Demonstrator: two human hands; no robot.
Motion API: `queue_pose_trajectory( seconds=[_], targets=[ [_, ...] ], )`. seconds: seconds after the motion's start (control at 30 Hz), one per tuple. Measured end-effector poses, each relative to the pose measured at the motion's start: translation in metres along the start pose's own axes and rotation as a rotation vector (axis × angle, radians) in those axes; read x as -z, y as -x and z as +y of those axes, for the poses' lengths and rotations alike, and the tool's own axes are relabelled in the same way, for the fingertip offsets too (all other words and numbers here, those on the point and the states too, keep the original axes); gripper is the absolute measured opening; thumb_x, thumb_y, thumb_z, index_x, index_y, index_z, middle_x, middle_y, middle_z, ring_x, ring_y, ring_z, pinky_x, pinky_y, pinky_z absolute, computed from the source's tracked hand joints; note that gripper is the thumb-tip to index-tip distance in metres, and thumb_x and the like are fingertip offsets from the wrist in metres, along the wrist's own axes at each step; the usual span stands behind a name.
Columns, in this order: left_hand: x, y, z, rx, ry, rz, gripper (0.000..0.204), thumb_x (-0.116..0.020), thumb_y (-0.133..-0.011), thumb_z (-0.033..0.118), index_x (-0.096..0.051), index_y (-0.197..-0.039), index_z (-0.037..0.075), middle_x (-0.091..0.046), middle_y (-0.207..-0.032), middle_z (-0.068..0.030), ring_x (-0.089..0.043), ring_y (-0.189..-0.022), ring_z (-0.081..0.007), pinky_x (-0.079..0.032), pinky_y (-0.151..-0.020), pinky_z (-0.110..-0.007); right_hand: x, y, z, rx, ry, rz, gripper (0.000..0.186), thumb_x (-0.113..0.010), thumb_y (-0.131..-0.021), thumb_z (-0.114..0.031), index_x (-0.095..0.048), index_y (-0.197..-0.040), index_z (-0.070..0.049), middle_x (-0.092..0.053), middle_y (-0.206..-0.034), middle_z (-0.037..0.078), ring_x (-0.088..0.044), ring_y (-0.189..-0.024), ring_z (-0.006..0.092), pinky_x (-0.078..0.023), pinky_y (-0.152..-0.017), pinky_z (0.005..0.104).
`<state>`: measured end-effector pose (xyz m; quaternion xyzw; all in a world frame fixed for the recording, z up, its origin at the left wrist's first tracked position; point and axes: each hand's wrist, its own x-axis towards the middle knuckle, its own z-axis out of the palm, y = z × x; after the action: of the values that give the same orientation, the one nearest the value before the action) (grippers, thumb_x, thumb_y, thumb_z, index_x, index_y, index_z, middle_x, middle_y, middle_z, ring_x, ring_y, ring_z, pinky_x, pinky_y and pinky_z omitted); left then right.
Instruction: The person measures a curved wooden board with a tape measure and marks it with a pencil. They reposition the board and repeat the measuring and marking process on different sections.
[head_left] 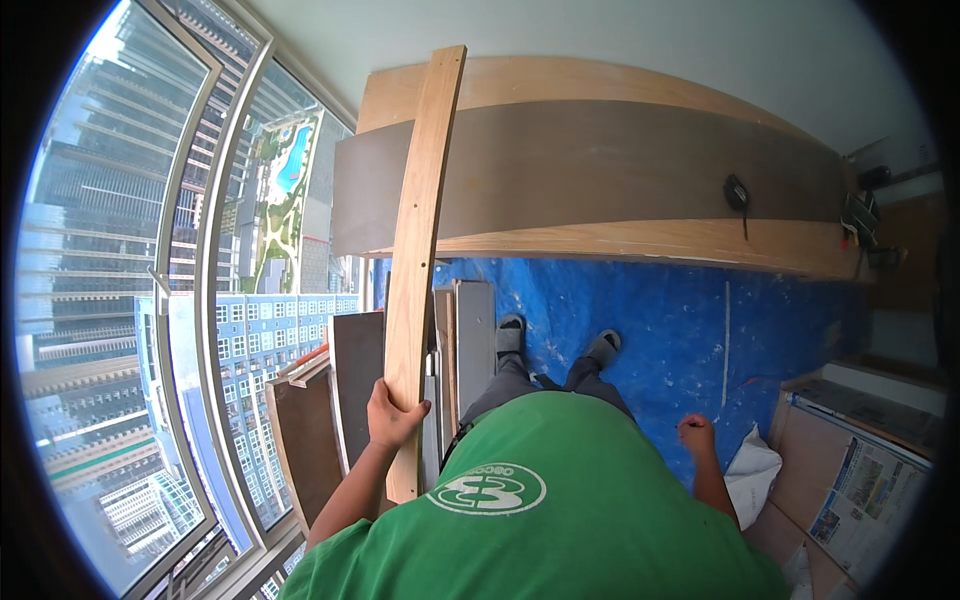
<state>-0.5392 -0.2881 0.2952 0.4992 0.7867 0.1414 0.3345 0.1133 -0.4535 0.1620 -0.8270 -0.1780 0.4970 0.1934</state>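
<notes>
— Where is the long wooden strip [420, 250], and which way does it run?

— Left of centre in the frame. Its long axis runs nearly straight up the picture, leaning slightly right: the lower end sits beside the green shirt [540, 510] at lower centre, the upper end crosses the table [600, 170] and reaches the top of the frame.

— What has hold of it?

— The left hand [392, 415], at lower centre-left. Its grip is closed round the strip's left edge near the lower end, fingers wrapped onto the face, forearm rising from the lower edge of the frame.

— And the right hand [697, 433]?

— Right of centre, low down, hanging at the side over the blue floor sheet [650, 310]. It is curled into a loose fist and holds nothing I can see.

— Any packages or printed things?

— At the lower right, a flat rectangular printed sheet [862, 500] in blue and white lies on brown cardboard [805, 465], with a crumpled white bag [752, 470] just left of it.
</notes>
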Motion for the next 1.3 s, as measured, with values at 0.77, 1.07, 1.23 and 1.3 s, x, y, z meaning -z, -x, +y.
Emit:
queue_pose_trajectory(
  seconds=[0.77,1.07,1.23,1.3],
  targets=[
    [-0.182,0.103,0.289,-0.464,-0.378,-0.411,0.079,-0.089,-0.062,0.045,-0.059,-0.120,0.001,-0.071,-0.103,-0.0227,-0.072,-0.094,-0.0383,-0.058,-0.087,-0.044,0.182,-0.069,0.287,-0.322,-0.785,0.175,0.006,-0.061,-0.097,-0.009,-0.057,-0.101,-0.012,-0.056,-0.069,0.012,-0.049,-0.047,0.0177,-0.030,-0.037,0.0286],
    [-0.227,0.010,0.412,-0.629,-0.455,-0.512,0.085,-0.092,-0.063,0.046,-0.060,-0.126,-0.001,-0.072,-0.109,-0.0242,-0.072,-0.103,-0.0380,-0.056,-0.094,-0.043,0.059,-0.064,0.450,-0.433,-0.783,0.207,0.011,-0.064,-0.091,-0.011,-0.059,-0.102,-0.010,-0.061,-0.072,0.016,-0.063,-0.055,0.0285,-0.049,-0.046,0.0433],
    [-0.256,-0.074,0.472,-0.687,-0.526,-0.464,0.087,-0.090,-0.063,0.045,-0.059,-0.133,0.002,-0.073,-0.114,-0.0217,-0.071,-0.106,-0.0369,-0.056,-0.096,-0.042,0.071,-0.058,0.387,-0.540,-0.817,0.311,0.010,-0.063,-0.091,-0.011,-0.058,-0.100,-0.013,-0.059,-0.071,0.014,-0.063,-0.056,0.0285,-0.048,-0.045,0.0405],
    [-0.274,-0.122,0.509,-0.726,-0.555,-0.489,0.084,-0.088,-0.065,0.044,-0.058,-0.134,0.005,-0.072,-0.116,-0.0217,-0.070,-0.109,-0.0378,-0.056,-0.098,-0.043,0.088,-0.056,0.363,-0.565,-1.010,0.387,0.010,-0.062,-0.091,-0.011,-0.058,-0.100,-0.014,-0.059,-0.072,0.014,-0.060,-0.054,0.0254,-0.044,-0.043,0.0362]
  ],
)
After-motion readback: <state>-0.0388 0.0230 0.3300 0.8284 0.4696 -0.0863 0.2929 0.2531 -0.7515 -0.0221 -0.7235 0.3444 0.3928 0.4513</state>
